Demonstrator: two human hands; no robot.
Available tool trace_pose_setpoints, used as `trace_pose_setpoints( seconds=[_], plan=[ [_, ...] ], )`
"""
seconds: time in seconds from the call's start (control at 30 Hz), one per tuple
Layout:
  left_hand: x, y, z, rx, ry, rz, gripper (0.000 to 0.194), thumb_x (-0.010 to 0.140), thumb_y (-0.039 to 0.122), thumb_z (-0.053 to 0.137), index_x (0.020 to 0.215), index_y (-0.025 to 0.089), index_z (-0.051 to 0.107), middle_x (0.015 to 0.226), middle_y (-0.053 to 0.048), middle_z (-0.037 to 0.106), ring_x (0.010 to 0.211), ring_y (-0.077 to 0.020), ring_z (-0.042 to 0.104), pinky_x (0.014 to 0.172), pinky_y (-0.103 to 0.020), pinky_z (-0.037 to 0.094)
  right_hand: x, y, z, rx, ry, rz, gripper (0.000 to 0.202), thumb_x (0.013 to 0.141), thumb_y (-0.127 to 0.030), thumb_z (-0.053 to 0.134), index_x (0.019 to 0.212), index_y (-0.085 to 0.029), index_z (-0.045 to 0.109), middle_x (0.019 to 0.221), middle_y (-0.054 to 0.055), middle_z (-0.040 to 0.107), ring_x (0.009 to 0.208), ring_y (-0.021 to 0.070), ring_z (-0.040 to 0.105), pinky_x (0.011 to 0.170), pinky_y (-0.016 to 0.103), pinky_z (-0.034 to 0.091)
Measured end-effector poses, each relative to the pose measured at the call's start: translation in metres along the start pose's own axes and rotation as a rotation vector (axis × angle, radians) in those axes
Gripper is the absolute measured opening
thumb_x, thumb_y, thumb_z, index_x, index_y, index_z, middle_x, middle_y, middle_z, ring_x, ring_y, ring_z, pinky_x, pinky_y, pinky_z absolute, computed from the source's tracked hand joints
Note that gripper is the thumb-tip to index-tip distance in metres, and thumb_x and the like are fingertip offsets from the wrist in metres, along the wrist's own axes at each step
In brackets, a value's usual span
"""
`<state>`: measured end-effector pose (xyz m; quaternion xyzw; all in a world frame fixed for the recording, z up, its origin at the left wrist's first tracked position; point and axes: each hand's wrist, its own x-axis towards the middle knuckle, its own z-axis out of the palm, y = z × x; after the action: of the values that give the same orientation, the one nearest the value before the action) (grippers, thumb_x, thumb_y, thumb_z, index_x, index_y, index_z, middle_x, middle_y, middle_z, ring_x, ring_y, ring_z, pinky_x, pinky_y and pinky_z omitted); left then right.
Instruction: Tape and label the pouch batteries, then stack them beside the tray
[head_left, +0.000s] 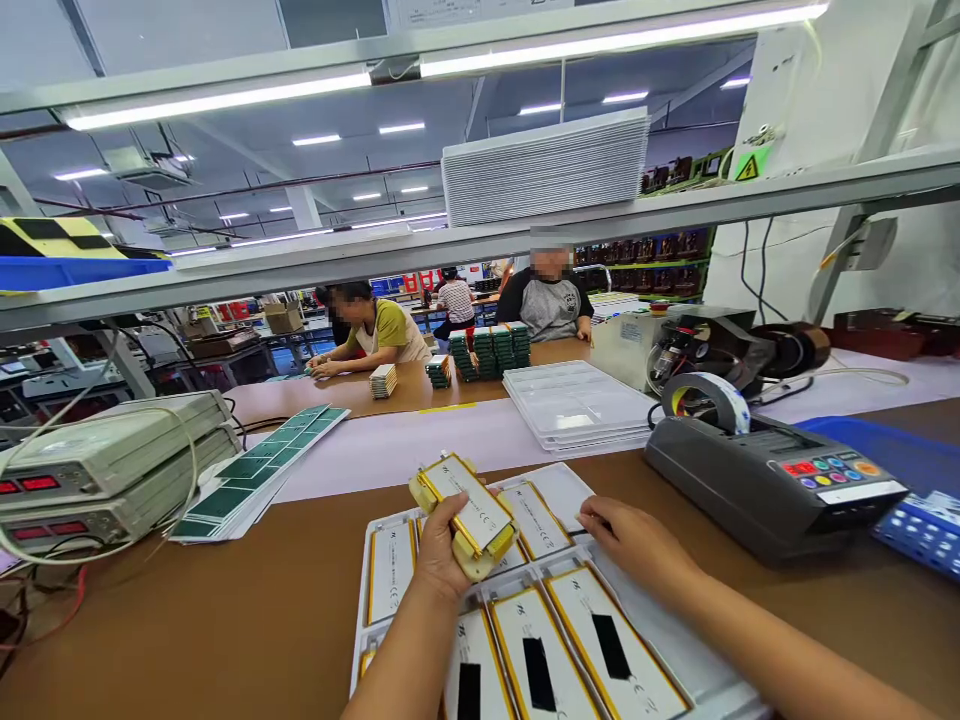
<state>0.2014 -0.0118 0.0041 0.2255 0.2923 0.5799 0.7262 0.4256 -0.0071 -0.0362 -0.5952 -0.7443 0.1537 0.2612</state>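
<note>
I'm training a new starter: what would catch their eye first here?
Probably the white battery cell in a yellow fixture, held by the left hand over a tray of similar cells. Next, perhaps, the dark grey tape dispenser with bright buttons, on the bench's right.

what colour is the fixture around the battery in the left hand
Pale yellow fixture, best seen in the head view.

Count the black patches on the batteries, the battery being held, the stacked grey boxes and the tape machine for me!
Black patches: 3
Held battery: 1
Stacked grey boxes: 2
Tape machine: 1
Total: 7
</note>
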Motion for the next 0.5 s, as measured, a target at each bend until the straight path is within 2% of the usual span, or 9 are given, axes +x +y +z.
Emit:
trace_pose_setpoints(
  seconds=[0.13,0.23,0.3,0.4,0.5],
  plan=[
    [-0.001,-0.005,0.004,0.071,0.004,-0.025,0.041,0.065,0.014,0.053,0.106,0.015,0.054,0.083,-0.009,0.065,0.076,-0.0232,0.061,0.072,-0.044,0.047,0.001,0.010,0.008,0.065,-0.029,-0.029,0.025,0.083,-0.036,0.032,0.078,-0.023,0.053,0.080,0.001,0.059,0.074,0.0161,0.053,0.060,0.025,0.032],
    [-0.005,0.003,0.017,0.112,0.071,0.038,0.038,0.063,0.012,0.052,0.101,0.015,0.055,0.077,-0.007,0.064,0.074,-0.0220,0.061,0.072,-0.043,0.047,0.003,0.010,0.008,0.026,-0.044,-0.078,0.025,0.083,-0.035,0.032,0.076,-0.023,0.054,0.080,0.001,0.060,0.074,0.0161,0.052,0.060,0.024,0.032],
    [-0.009,0.018,0.029,0.091,0.162,0.167,0.035,0.062,0.009,0.050,0.096,0.016,0.056,0.073,-0.005,0.063,0.072,-0.0208,0.061,0.072,-0.041,0.048,0.003,0.011,0.007,0.004,-0.050,-0.115,0.026,0.083,-0.033,0.032,0.076,-0.023,0.054,0.080,0.001,0.059,0.073,0.0156,0.052,0.060,0.024,0.031],
    [-0.016,0.056,0.038,0.044,0.385,0.383,0.023,0.061,0.007,0.048,0.081,0.018,0.054,0.068,-0.002,0.061,0.066,-0.0184,0.060,0.069,-0.038,0.048,0.001,0.012,0.007,-0.008,-0.060,-0.129,0.026,0.084,-0.032,0.032,0.076,-0.022,0.054,0.081,0.002,0.059,0.073,0.0153,0.052,0.060,0.024,0.031],
    [-0.024,0.097,0.021,0.143,0.595,0.470,0.012,0.062,0.009,0.051,0.068,0.019,0.046,0.060,0.001,0.055,0.056,-0.0151,0.056,0.063,-0.036,0.048,-0.001,0.012,0.006,-0.008,-0.064,-0.137,0.026,0.084,-0.031,0.032,0.076,-0.021,0.055,0.081,0.002,0.059,0.074,0.0154,0.052,0.060,0.024,0.031]
  ],
)
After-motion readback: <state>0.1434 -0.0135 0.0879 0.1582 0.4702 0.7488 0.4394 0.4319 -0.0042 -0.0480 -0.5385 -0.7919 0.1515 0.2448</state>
